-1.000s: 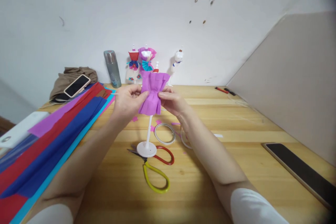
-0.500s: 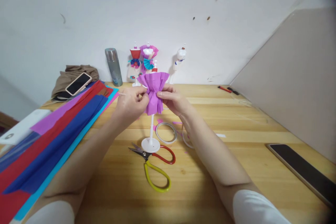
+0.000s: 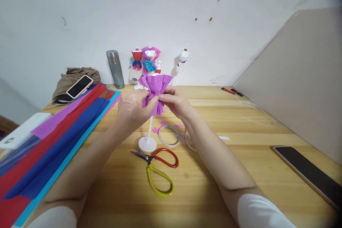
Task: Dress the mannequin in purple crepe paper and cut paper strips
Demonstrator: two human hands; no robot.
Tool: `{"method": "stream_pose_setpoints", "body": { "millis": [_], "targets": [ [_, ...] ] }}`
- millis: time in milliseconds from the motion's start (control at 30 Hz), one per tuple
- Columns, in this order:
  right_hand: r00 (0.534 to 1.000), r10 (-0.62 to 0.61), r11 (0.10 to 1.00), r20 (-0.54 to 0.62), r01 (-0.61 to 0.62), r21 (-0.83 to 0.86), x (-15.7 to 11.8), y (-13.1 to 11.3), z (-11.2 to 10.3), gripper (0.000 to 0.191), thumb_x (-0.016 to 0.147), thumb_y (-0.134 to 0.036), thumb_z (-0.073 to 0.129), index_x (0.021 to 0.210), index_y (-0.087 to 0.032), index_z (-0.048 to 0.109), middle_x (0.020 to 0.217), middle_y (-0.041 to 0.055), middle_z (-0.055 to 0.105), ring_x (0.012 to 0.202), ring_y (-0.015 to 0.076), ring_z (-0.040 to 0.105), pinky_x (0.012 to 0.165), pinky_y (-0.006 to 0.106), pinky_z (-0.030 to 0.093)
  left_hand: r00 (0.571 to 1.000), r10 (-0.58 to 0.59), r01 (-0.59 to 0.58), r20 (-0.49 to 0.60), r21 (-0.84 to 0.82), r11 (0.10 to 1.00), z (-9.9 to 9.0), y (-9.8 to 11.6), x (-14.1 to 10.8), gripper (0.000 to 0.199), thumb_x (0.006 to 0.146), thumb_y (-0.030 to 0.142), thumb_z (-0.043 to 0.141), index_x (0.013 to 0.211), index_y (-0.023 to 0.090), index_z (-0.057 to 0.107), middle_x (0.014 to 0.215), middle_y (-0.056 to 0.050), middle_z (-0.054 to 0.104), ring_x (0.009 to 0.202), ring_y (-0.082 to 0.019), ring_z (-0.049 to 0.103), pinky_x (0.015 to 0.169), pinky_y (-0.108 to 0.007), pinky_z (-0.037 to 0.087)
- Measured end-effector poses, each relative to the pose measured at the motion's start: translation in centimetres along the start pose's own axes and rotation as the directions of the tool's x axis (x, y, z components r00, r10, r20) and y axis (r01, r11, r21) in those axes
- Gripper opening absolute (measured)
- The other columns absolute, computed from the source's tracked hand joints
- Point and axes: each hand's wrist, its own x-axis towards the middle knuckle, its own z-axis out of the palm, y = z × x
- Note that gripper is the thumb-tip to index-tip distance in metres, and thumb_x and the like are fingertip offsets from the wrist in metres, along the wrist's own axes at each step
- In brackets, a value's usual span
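A small white dress-form stand (image 3: 148, 144) leans slightly, its top wrapped in a purple crepe paper dress (image 3: 155, 84). My left hand (image 3: 136, 105) closes on the left side of the dress's waist, thumb pressed across the front. From the right, my right hand (image 3: 176, 102) pinches the same waist between thumb and fingers. The paper flares out above and below this gathered point. In front of the stand's base lie scissors (image 3: 149, 159) with one red and one yellow handle, blades parted. Behind the base rests a roll of tape (image 3: 169, 136).
Coloured crepe paper sheets (image 3: 61, 142) cover the left side, with a phone (image 3: 80, 86) and brown cloth (image 3: 70, 78) behind. A bottle (image 3: 115, 69) and decorated dress forms (image 3: 137, 65) stand by the wall. Another phone (image 3: 307, 174) lies right; markers (image 3: 232, 92) lie far right.
The stand has tilted, its base shifting left and slightly back. My left hand has turned, bringing its thumb across the waist of the dress. My right hand stays almost in place.
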Motion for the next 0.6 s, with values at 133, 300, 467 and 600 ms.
{"method": "stream_pose_setpoints", "body": {
  "millis": [133, 300, 467, 600],
  "targets": [
    [1.0, -0.012, 0.999, -0.021, 0.011, -0.052, 0.0, 0.0, 0.1, 0.03, 0.058, -0.04, 0.09, 0.078, -0.02, 0.079, 0.072, 0.0004, 0.071, 0.066, 0.0147, 0.056, 0.064, 0.029, 0.043, 0.999, 0.032, -0.028, -0.032, 0.111, 0.993, 0.5, -0.2, -0.3, 0.034, 0.094, 0.031, 0.056, 0.062, 0.022, 0.052, 0.061, -0.003, 0.058, 0.058, -0.015, 0.047, 0.059, -0.031, 0.03],
    [0.998, -0.043, 0.996, -0.042, 0.04, -0.08, 0.0, 0.2, 0.3, 0.03, 0.06, -0.042, 0.089, 0.073, -0.02, 0.073, 0.066, -0.0014, 0.064, 0.061, 0.0132, 0.05, 0.059, 0.028, 0.039, 0.999, -0.001, 0.004, -0.038, 0.084, 0.996, 0.8, -0.5, -0.4, 0.031, 0.095, 0.024, 0.054, 0.064, 0.022, 0.054, 0.067, -0.004, 0.06, 0.063, -0.017, 0.049, 0.061, -0.032, 0.033],
    [0.996, -0.064, 0.995, -0.061, 0.058, -0.085, 0.1, 0.2, 0.5, 0.033, 0.06, -0.043, 0.09, 0.074, -0.02, 0.072, 0.065, -0.002, 0.063, 0.059, 0.0123, 0.048, 0.058, 0.029, 0.038, 0.997, -0.076, 0.074, -0.013, -0.127, 0.989, 0.7, -1.3, 0.2, 0.03, 0.091, 0.027, 0.061, 0.061, 0.023, 0.061, 0.073, -0.004, 0.062, 0.073, -0.019, 0.057, 0.07, -0.032, 0.047],
    [0.994, -0.07, 0.993, -0.082, 0.062, -0.105, 0.2, 0.1, 0.7, 0.037, 0.055, -0.043, 0.094, 0.075, -0.02, 0.072, 0.067, -0.0021, 0.065, 0.061, 0.0129, 0.051, 0.059, 0.029, 0.041, 0.986, -0.162, 0.167, 0.041, -0.249, 0.954, 0.4, -2.6, 0.9, 0.025, 0.084, 0.029, 0.07, 0.06, 0.022, 0.07, 0.07, -0.002, 0.063, 0.069, -0.018, 0.056, 0.067, -0.032, 0.047]
  ]
}}
